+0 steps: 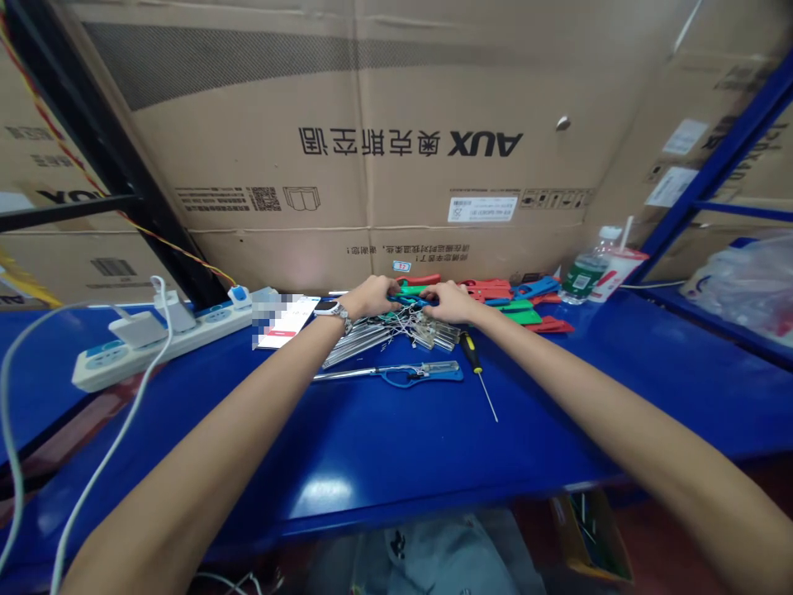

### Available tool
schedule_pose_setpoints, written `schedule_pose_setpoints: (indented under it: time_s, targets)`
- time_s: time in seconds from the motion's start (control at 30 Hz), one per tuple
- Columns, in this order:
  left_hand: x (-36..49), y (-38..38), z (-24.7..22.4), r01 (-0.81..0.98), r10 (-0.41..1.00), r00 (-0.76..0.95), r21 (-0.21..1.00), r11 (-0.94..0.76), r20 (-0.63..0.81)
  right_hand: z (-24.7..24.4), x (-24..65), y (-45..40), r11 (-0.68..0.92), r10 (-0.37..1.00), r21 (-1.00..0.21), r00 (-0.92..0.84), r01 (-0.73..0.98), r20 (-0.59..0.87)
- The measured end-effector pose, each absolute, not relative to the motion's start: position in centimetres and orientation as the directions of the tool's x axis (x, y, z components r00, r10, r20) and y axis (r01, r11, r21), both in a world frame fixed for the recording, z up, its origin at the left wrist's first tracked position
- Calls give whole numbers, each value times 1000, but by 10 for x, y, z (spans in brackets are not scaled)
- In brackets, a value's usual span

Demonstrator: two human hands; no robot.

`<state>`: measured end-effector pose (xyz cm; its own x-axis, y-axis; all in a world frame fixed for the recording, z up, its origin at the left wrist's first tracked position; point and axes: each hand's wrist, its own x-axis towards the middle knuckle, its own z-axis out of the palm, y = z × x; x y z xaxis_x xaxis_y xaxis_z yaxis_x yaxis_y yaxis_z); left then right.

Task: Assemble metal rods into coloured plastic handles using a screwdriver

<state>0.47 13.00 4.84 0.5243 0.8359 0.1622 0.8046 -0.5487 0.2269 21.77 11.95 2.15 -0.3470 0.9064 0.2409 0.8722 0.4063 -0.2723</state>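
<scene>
Both my hands reach to the back of the blue table, over a pile of parts. My left hand (372,297), with a watch on its wrist, has its fingers bent at a green plastic piece (410,291). My right hand (451,302) is closed at the blue piece beside it; what the fingertips hold is too small to tell. Below them lie metal tubes (363,340) and clear parts (441,335). Nearer me is a blue lighter half (421,374) with its metal tube. A yellow-black screwdriver (472,354) lies right of it.
Red, blue and green plastic shells (524,314) lie at the back right, by a bottle (586,273) and a cup (619,268). A power strip (167,339) with cables and a phone (288,321) are left. Cardboard (396,182) stands behind.
</scene>
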Motion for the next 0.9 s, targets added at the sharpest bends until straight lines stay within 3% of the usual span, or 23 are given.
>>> schedule_pose_setpoints:
  time_s: [0.2, 0.4, 0.57, 0.77, 0.9]
  targets:
    - [0, 138, 47, 793, 829, 536, 243, -559, 156, 18, 219, 123, 419, 895, -359, -315, 834, 314]
    - [-11, 119, 54, 758, 751, 559, 149, -635, 351, 21, 220, 105, 537, 809, -355, -348, 765, 474]
    - [-24, 70, 69, 702, 662, 606, 95, -706, 441, 31, 221, 70, 649, 748, -453, -402, 611, 528]
    - [-34, 18, 60, 634, 630, 557, 213, -743, 541, 29, 219, 30, 700, 706, -437, -457, 565, 541]
    - [-39, 10, 42, 531, 589, 573, 290, -797, 570, 16, 215, 17, 703, 699, -350, -514, 619, 496]
